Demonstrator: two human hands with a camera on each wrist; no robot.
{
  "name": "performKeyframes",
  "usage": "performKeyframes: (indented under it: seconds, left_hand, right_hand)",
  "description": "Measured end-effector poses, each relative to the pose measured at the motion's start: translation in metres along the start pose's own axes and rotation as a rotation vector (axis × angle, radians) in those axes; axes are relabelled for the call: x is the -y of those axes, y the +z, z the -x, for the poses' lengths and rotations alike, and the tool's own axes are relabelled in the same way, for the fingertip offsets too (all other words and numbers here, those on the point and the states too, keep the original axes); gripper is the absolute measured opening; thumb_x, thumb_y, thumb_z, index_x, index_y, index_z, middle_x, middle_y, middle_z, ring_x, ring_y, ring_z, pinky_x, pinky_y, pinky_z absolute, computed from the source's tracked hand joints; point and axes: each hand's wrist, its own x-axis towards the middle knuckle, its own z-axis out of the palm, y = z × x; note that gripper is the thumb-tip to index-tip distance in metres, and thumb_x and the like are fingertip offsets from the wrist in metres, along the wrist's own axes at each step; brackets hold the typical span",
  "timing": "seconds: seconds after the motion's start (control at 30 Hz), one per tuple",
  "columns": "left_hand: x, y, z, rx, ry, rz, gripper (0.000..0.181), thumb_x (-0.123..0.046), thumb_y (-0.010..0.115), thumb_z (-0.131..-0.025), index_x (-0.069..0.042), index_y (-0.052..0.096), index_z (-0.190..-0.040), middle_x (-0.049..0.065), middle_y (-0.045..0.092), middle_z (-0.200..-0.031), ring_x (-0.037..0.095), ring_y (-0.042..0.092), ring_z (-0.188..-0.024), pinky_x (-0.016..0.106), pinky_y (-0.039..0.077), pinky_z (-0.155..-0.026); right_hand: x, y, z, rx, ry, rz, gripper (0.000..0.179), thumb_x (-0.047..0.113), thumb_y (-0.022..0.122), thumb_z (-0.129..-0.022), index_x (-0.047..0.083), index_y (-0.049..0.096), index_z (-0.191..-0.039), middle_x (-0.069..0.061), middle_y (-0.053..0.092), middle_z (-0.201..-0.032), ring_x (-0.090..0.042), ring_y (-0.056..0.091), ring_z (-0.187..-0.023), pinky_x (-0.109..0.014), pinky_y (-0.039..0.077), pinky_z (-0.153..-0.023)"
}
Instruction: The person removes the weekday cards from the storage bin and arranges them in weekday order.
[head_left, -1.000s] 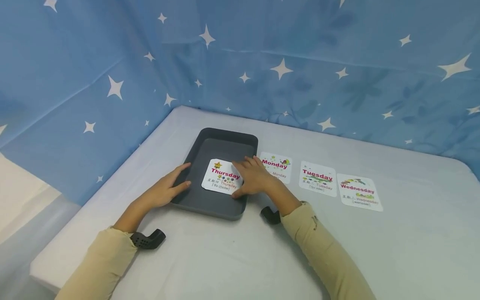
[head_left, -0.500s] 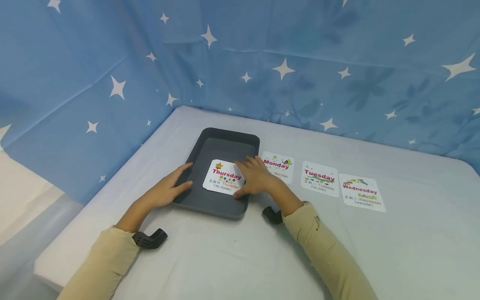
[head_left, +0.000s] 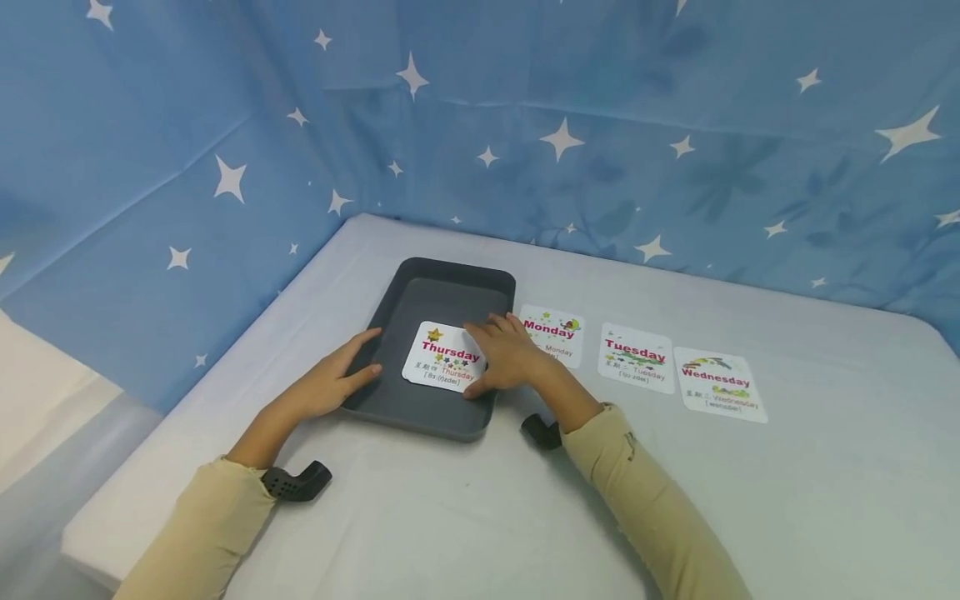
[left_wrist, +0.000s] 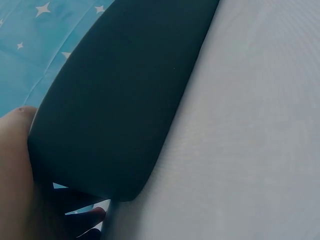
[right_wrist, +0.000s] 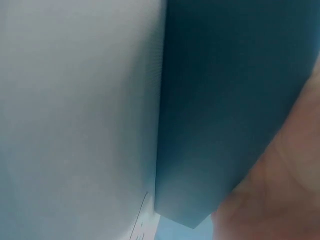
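Little changes: my left hand (head_left: 330,379) rests on the tray (head_left: 450,300), fingers relaxed; my right hand (head_left: 512,354) spans the Thursday card (head_left: 438,362), pinch unclear, so the card remains inside.

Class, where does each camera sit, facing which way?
Head: on the head, facing forward and down at the tray and Thursday card; left hand and right hand show.
Left wrist: worn there, facing the tray's outside; hand partly visible.
Right wrist: likewise, facing the tray's outside; hand partly visible.
Wrist views share the tray and tabletop.
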Motion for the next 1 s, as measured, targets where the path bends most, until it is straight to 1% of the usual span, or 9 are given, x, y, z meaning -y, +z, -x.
performKeyframes:
  seconds: [0.17,0.33,0.53,0.67,0.83,1.0]
  left_hand:
    - [0.0007,0.001,0.0025,-0.002,-0.005,0.002,0.062,-0.034,0.043,-0.096,-0.008,0.016,-0.146,0.021,0.019,-0.15,0.042,0.019,-0.136,0.059,0.019,-0.107]
    - [0.0014,0.0013,0.0022,-0.006,-0.008,0.003,0.062,-0.035,0.042,-0.096,-0.009,0.015,-0.146,0.02,0.019,-0.15,0.042,0.019,-0.136,0.06,0.019,-0.106]
    - [0.0014,0.0012,0.001,-0.007,0.003,0.006,0.062,-0.035,0.042,-0.096,-0.009,0.015,-0.146,0.02,0.019,-0.15,0.042,0.019,-0.136,0.059,0.019,-0.107]
    - [0.0009,0.0007,0.0004,-0.006,0.007,0.001,0.062,-0.036,0.042,-0.096,-0.008,0.015,-0.146,0.02,0.019,-0.15,0.042,0.019,-0.136,0.059,0.019,-0.107]
    - [0.0,-0.0004,0.0001,-0.006,0.003,0.0,0.062,-0.035,0.041,-0.097,-0.008,0.016,-0.146,0.02,0.019,-0.15,0.041,0.018,-0.136,0.058,0.019,-0.107]
    - [-0.0014,-0.0005,-0.0001,-0.007,0.011,-0.005,0.062,-0.036,0.041,-0.097,-0.007,0.016,-0.146,0.021,0.019,-0.15,0.042,0.018,-0.136,0.059,0.018,-0.107]
  right_hand:
    - [0.0018,0.0012,-0.0004,0.016,-0.012,0.003,0.098,0.047,0.075,-0.069,0.009,0.025,-0.145,-0.014,0.036,-0.143,-0.031,0.026,-0.134,-0.048,0.001,-0.114]
    - [0.0017,0.0005,-0.0012,0.017,-0.008,0.011,0.1,0.048,0.076,-0.067,0.011,0.025,-0.145,-0.014,0.037,-0.139,-0.029,0.027,-0.132,-0.046,0.001,-0.114]
    - [-0.0013,0.0016,-0.001,-0.02,-0.034,-0.045,0.102,0.043,0.081,-0.063,0.012,0.027,-0.144,-0.015,0.034,-0.135,-0.028,0.027,-0.129,-0.047,0.002,-0.114]
    - [-0.0013,0.0013,-0.0002,-0.044,-0.051,-0.085,0.099,0.039,0.082,-0.063,0.013,0.03,-0.143,-0.015,0.032,-0.134,-0.028,0.027,-0.129,-0.047,0.001,-0.114]
    - [0.0003,0.0,0.0008,-0.032,-0.04,-0.119,0.091,0.036,0.081,-0.066,0.014,0.035,-0.141,-0.014,0.03,-0.136,-0.026,0.026,-0.131,-0.045,-0.001,-0.114]
    - [0.0008,-0.0007,0.0018,-0.018,-0.046,-0.092,0.087,0.037,0.079,-0.067,0.014,0.038,-0.14,-0.013,0.027,-0.14,-0.025,0.024,-0.132,-0.047,0.001,-0.113]
